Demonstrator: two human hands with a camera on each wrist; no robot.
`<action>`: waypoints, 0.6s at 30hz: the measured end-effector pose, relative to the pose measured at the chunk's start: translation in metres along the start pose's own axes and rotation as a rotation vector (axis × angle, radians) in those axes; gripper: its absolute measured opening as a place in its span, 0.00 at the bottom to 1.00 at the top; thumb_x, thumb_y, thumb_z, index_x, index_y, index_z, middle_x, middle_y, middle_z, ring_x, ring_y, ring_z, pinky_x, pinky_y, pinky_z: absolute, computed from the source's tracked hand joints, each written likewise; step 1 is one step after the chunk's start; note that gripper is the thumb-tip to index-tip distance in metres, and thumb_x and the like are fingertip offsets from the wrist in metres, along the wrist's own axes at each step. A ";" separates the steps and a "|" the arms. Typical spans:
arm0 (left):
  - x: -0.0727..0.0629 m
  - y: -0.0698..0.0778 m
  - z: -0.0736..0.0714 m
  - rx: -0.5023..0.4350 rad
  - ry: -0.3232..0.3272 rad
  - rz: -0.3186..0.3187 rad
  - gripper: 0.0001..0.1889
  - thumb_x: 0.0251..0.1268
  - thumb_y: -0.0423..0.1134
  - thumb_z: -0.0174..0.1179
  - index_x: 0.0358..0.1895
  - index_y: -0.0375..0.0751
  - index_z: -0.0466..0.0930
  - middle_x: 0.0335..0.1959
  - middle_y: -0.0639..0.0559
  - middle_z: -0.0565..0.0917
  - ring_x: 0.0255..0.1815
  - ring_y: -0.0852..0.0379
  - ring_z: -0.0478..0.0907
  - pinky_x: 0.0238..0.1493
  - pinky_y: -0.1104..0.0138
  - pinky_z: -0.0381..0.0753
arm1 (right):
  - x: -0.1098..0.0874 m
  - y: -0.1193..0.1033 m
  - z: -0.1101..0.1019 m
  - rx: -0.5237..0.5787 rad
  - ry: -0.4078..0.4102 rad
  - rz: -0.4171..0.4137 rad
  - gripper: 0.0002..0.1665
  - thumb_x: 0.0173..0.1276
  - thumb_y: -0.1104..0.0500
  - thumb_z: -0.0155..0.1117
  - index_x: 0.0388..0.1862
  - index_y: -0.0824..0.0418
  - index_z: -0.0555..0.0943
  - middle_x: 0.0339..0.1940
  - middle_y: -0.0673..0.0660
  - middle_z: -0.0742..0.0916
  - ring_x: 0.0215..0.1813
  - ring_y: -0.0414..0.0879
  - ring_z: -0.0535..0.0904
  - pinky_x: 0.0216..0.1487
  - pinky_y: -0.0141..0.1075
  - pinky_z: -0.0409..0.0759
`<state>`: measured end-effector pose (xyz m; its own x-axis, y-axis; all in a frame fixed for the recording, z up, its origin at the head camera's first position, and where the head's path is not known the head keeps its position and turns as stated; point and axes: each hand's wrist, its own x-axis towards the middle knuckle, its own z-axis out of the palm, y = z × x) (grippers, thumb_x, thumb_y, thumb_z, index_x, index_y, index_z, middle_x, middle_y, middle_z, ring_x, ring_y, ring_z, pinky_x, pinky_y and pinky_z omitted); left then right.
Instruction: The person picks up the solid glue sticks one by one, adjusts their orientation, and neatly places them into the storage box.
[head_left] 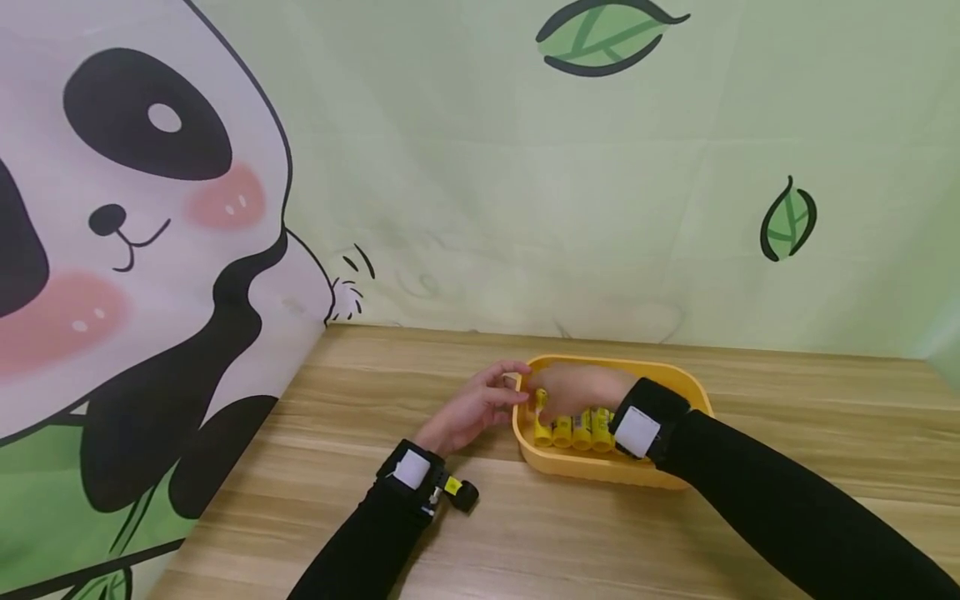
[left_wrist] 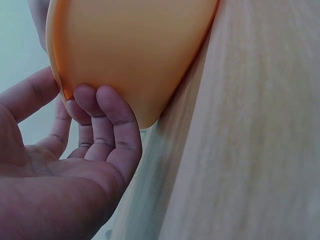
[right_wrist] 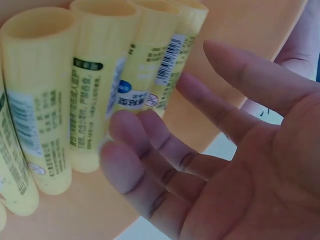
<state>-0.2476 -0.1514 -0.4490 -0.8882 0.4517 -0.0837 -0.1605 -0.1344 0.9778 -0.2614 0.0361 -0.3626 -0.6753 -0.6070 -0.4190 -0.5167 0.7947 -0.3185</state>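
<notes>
A yellow plastic basket (head_left: 615,473) sits on the table with a row of yellow glue sticks (head_left: 582,432) lying side by side in it. My left hand (head_left: 472,408) holds the basket's left end at the rim. In the left wrist view, its curled fingertips (left_wrist: 117,102) rest against the outer wall (left_wrist: 130,50). My right hand (head_left: 573,390) is inside the basket, over the left end of the row. In the right wrist view, its fingers are loosely bent beside the glue sticks (right_wrist: 95,100), the thumb apart. Whether a fingertip touches one, I cannot tell.
The wooden table (head_left: 525,542) extends on both sides of the basket. Behind it hangs a pale green backdrop (head_left: 465,208) with a panda (head_left: 150,250) and leaves printed on it. A small black camera (head_left: 465,497) sticks out from the left wrist strap.
</notes>
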 end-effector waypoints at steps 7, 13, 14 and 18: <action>0.000 0.002 0.001 -0.003 -0.006 0.003 0.17 0.75 0.30 0.56 0.63 0.45 0.74 0.43 0.50 0.77 0.45 0.54 0.78 0.48 0.65 0.80 | -0.008 0.000 -0.005 0.004 -0.038 -0.014 0.15 0.73 0.61 0.68 0.58 0.57 0.85 0.58 0.58 0.84 0.41 0.49 0.80 0.40 0.40 0.84; 0.000 0.001 0.001 0.008 0.001 0.000 0.17 0.75 0.30 0.56 0.63 0.45 0.74 0.41 0.51 0.76 0.45 0.53 0.77 0.47 0.65 0.80 | -0.013 -0.001 -0.005 0.008 -0.047 0.015 0.19 0.75 0.62 0.65 0.62 0.57 0.85 0.59 0.58 0.84 0.38 0.48 0.78 0.37 0.36 0.79; 0.000 0.001 0.001 0.010 0.003 -0.002 0.18 0.75 0.30 0.56 0.63 0.45 0.74 0.41 0.51 0.76 0.45 0.53 0.77 0.47 0.64 0.80 | -0.013 -0.001 -0.005 0.010 -0.047 0.019 0.19 0.75 0.62 0.65 0.64 0.57 0.84 0.59 0.58 0.83 0.38 0.49 0.79 0.37 0.36 0.80; 0.000 0.000 0.001 0.015 0.011 -0.011 0.18 0.74 0.30 0.57 0.64 0.45 0.74 0.42 0.51 0.75 0.46 0.52 0.76 0.48 0.64 0.80 | -0.015 0.002 -0.006 0.022 -0.047 0.004 0.22 0.76 0.61 0.65 0.67 0.60 0.81 0.62 0.59 0.83 0.40 0.48 0.79 0.42 0.39 0.82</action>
<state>-0.2473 -0.1506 -0.4487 -0.8911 0.4434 -0.0963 -0.1638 -0.1166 0.9796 -0.2556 0.0471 -0.3521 -0.6518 -0.6035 -0.4593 -0.5021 0.7973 -0.3351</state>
